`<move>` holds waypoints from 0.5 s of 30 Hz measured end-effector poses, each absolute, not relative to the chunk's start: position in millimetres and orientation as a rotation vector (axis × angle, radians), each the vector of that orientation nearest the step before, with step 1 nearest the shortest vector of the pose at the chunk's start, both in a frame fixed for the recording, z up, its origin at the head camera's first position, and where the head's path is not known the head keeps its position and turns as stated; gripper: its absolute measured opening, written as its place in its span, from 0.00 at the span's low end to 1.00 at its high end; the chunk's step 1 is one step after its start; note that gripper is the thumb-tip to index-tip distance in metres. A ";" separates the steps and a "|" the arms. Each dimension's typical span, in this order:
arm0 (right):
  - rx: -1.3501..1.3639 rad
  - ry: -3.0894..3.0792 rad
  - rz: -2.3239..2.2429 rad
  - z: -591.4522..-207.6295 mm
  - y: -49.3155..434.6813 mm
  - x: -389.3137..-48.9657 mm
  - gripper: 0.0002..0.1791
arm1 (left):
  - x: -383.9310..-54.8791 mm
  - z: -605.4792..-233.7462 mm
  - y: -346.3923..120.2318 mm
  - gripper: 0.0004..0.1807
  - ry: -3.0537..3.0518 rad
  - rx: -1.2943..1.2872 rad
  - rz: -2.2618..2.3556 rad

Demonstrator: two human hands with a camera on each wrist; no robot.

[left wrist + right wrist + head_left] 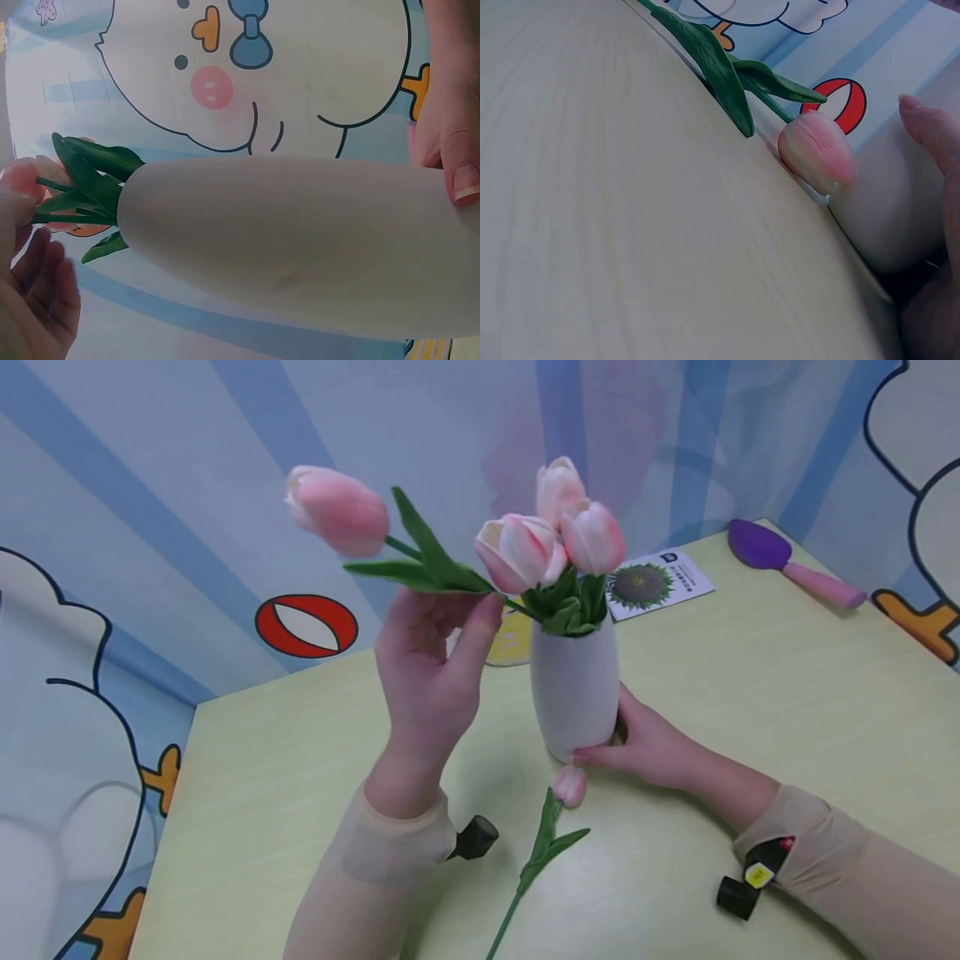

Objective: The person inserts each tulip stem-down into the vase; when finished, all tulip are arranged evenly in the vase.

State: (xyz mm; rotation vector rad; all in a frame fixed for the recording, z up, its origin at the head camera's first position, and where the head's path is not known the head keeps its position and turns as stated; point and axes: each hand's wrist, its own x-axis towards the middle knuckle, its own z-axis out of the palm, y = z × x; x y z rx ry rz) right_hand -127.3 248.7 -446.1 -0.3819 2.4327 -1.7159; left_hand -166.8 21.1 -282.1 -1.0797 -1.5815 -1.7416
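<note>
A white vase (573, 693) stands on the table with several pink tulips (517, 553) in its mouth. My right hand (656, 745) grips the vase low down, its thumb across the front near the base. Left of the mouth, my left hand (435, 664) pinches the stem of another pink tulip (341, 512), whose bloom points up and left while the stem's lower end reaches the vase rim. In the left wrist view, the fingers (22, 187) meet the green stems just beyond the rim. One loose tulip (570, 787) lies in front of the vase, bloom close to its base.
Behind the vase lies a card with a plant picture (645, 585), beside a partly hidden yellow item (510, 639). A purple scoop with a pink handle (761, 545) rests at the back right corner. A printed cartoon curtain (420, 427) hangs along the table's back edge.
</note>
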 end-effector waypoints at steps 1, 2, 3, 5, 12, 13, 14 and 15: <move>-0.380 2.431 -1.717 -445.9 248.7 -127.3 0.51 | -166.4 -282.9 21.7 0.13 -1.607 -1.072 -1.725; -0.379 2.429 -1.716 -445.7 248.7 -127.4 0.51 | -166.2 -283.5 22.4 0.12 -1.635 -1.065 -1.713; -0.379 2.429 -1.716 -445.5 248.7 -127.4 0.51 | -165.7 -284.3 23.1 0.11 -1.665 -1.055 -1.699; -0.380 2.429 -1.715 -445.2 248.9 -127.3 0.51 | -165.1 -286.1 24.9 0.09 -1.720 -1.047 -1.680; -0.405 2.431 -1.725 -446.0 249.4 -127.0 0.51 | -167.2 -292.8 29.5 0.07 -1.886 -1.056 -1.597; -0.409 2.433 -1.726 -446.3 249.6 -126.9 0.51 | -167.2 -292.8 29.8 0.07 -1.913 -1.056 -1.585; -0.413 2.436 -1.725 -446.5 249.8 -126.8 0.51 | -167.3 -293.1 30.0 0.06 -1.936 -1.057 -1.583; -0.414 2.438 -1.723 -446.6 249.9 -126.8 0.51 | -167.3 -293.1 30.2 0.06 -1.956 -1.064 -1.580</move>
